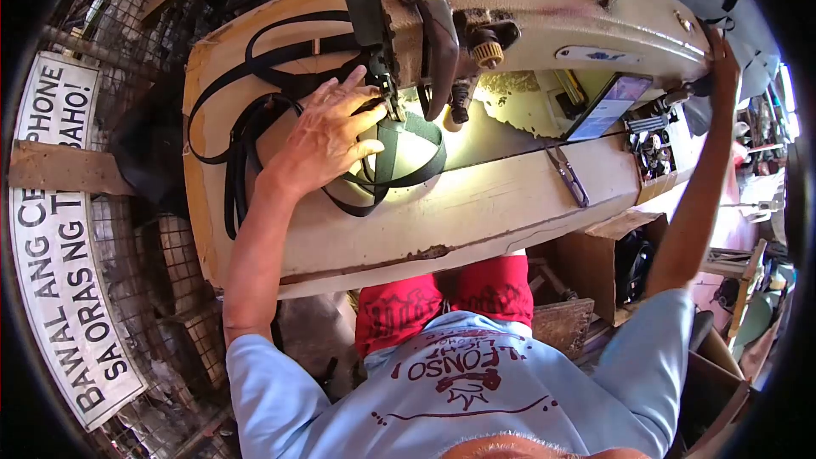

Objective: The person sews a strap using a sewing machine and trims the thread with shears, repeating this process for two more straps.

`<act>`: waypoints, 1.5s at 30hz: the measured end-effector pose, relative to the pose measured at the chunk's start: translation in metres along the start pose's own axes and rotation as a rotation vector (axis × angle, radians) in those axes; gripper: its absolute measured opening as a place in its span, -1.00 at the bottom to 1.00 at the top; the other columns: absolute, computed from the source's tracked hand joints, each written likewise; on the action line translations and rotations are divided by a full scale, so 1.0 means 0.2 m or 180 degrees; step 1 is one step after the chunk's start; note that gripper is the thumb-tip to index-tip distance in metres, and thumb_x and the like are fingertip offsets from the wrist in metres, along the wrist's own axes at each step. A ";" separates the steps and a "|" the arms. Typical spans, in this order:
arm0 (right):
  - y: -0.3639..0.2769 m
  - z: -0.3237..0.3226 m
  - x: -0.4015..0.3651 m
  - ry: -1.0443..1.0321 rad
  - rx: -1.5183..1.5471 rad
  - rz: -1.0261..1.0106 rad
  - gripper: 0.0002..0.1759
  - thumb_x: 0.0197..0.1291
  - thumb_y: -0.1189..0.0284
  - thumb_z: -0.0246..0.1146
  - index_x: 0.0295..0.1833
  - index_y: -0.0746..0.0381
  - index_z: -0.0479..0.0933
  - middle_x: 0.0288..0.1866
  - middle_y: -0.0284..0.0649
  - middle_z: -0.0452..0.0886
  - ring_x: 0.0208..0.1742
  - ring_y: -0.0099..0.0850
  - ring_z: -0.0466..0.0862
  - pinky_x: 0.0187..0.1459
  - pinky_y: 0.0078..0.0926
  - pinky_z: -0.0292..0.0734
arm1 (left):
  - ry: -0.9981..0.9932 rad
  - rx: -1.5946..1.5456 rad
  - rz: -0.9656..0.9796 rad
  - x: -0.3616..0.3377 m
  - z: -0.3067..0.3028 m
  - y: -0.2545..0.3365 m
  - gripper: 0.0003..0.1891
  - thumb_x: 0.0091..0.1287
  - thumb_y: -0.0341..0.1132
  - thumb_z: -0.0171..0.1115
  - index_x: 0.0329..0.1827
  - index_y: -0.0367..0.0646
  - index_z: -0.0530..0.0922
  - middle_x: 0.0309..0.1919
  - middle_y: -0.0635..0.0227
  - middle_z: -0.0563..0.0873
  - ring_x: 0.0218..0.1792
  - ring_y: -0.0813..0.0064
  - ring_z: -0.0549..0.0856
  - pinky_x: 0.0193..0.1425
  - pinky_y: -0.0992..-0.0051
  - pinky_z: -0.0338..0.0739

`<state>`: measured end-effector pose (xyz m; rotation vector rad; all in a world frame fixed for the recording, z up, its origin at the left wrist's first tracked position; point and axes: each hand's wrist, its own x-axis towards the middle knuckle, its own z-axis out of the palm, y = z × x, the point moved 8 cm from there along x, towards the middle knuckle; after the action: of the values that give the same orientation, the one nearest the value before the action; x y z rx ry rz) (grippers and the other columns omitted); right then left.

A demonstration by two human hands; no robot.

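A large, worn sewing machine (pixel 527 13) stands on a pale table (pixel 340 242). My left hand (pixel 330 132) lies with its fingers spread on black straps beside the machine's needle area, its fingertips close to the presser foot. A dark strap (pixel 412 172) curves in a loop under the machine's lamp light, and more black straps (pixel 242 132) lie in loops left of the hand. At the machine's right end, my right hand (pixel 722 55) reaches to the handwheel side; its fingers are partly hidden, and their grip is unclear.
Small scissors or snips (pixel 568 177) lie on the table right of the needle. Behind them a phone (pixel 608 106) leans with its screen lit. A tray of bobbins and small parts (pixel 653 153) sits at the right. A wire mesh with a lettered sign (pixel 72 238) stands at the left.
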<state>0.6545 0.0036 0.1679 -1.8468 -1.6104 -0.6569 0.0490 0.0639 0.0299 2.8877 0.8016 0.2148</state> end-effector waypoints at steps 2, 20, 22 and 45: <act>-0.09 -0.04 -0.26 0.1008 0.0917 0.1717 -0.56 0.39 0.18 0.22 0.21 0.25 0.58 -0.06 -0.05 0.71 -0.09 -0.23 0.66 0.04 -0.30 0.52 | 0.0074 -0.0262 -0.0001 0.01 0.01 -0.04 -0.43 0.21 -0.12 0.42 0.25 -0.17 0.55 0.28 0.12 0.58 0.48 0.15 0.36 0.54 0.07 0.21; 0.12 0.23 0.37 -0.0755 -0.0714 0.0848 -0.52 0.19 0.07 0.10 -0.02 0.16 0.69 0.00 0.02 0.70 0.05 0.03 0.69 0.10 -0.14 0.54 | 0.0628 -0.0055 -0.0441 -0.07 0.01 0.13 -0.28 0.09 0.01 0.48 0.25 -0.26 0.53 0.23 0.08 0.59 0.36 0.13 0.48 0.44 0.17 0.32; 0.02 0.20 0.35 -0.1125 -0.1017 0.0916 -0.50 0.19 0.08 0.09 0.00 0.19 0.68 0.03 0.05 0.69 0.08 0.02 0.68 0.13 -0.14 0.53 | 0.0510 0.0080 -0.0381 -0.07 0.01 0.12 -0.26 0.10 0.04 0.47 0.25 -0.27 0.52 0.24 0.07 0.59 0.40 0.14 0.45 0.47 0.13 0.29; 0.04 0.28 0.34 -0.1334 -0.1737 -0.0086 -0.68 0.25 0.39 0.14 0.10 0.19 0.51 -0.17 0.05 0.67 -0.08 0.01 0.69 -0.03 -0.14 0.59 | 0.0434 -0.0044 -0.0721 -0.04 0.02 0.15 -0.23 0.19 0.06 0.41 0.31 -0.36 0.46 0.35 -0.02 0.49 0.40 0.05 0.44 0.41 0.13 0.30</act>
<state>0.6714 0.0910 0.1753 -2.4928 -1.8450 -0.8218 0.0579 0.0330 0.0298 2.7624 1.1361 0.3923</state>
